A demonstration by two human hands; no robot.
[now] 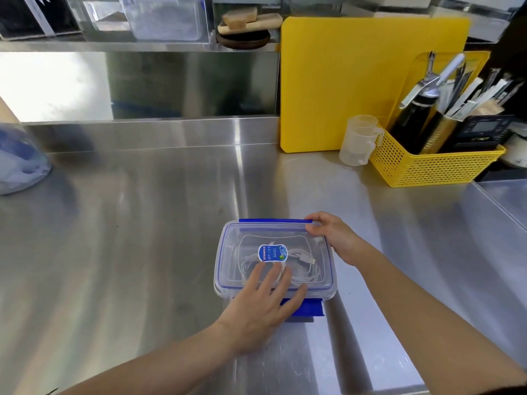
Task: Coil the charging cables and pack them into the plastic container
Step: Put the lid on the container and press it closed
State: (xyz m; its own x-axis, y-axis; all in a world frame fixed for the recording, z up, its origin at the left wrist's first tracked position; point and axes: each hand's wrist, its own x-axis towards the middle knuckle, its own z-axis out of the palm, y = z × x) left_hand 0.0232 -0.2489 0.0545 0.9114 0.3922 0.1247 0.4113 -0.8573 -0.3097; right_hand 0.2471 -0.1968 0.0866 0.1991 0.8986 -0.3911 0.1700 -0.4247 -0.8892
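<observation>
A clear plastic container (228, 260) with a clear lid and blue clips stands on the steel counter, near the front centre. White coiled charging cables (303, 266) lie inside it, seen through the lid. A blue and white label (272, 252) is stuck on the lid's middle. My left hand (265, 303) lies flat on the near part of the lid, fingers spread. My right hand (333, 235) touches the far right corner, fingertips on the far blue clip (271, 220). The near blue clip (310, 307) sticks out under my left hand.
A yellow cutting board (342, 81) leans against the back wall. A yellow basket (427, 166) with bottles and utensils stands at the right, a clear measuring cup (358, 141) beside it. A plastic bag (20, 163) sits at the far left.
</observation>
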